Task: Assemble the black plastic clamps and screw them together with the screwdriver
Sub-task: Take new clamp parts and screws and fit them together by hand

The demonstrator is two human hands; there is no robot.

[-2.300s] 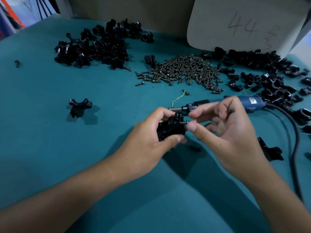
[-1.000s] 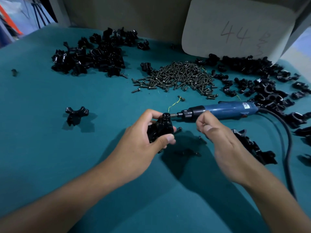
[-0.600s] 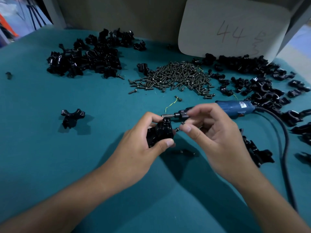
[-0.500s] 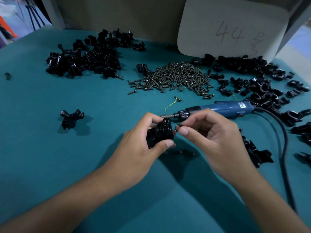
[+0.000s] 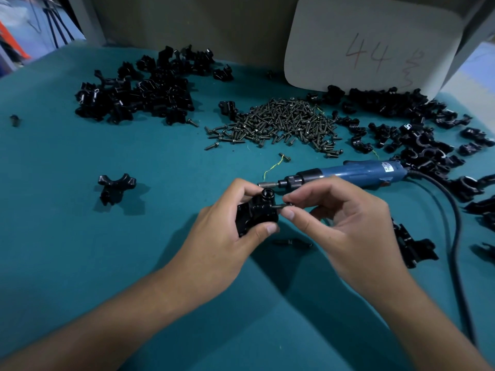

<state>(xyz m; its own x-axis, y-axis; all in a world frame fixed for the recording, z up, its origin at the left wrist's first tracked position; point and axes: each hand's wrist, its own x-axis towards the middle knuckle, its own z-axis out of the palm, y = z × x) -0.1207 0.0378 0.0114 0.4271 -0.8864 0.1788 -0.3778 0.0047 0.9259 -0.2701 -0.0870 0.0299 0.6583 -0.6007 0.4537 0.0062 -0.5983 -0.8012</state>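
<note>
- The desk (image 5: 80,250) is covered in a teal felt-like cloth and runs back to a drab wall.
- A pale rounded board (image 5: 372,41) marked "44" leans at the rear right.
- Loose black clamp parts lie in two heaps: one at the rear left (image 5: 139,87), one spread along the right (image 5: 417,127).
- A pile of dark screws (image 5: 281,124) sits between the heaps.
- A single clamp piece (image 5: 115,187) lies alone at mid-left.
- The blue screwdriver (image 5: 356,172) lies flat behind the hands, its cable (image 5: 455,236) curving down the right side.
- The left hand (image 5: 219,245) grips the clamp (image 5: 255,214) just above the cloth.
- The right hand (image 5: 345,226) pinches a screw (image 5: 281,206) against the clamp's side.
</note>
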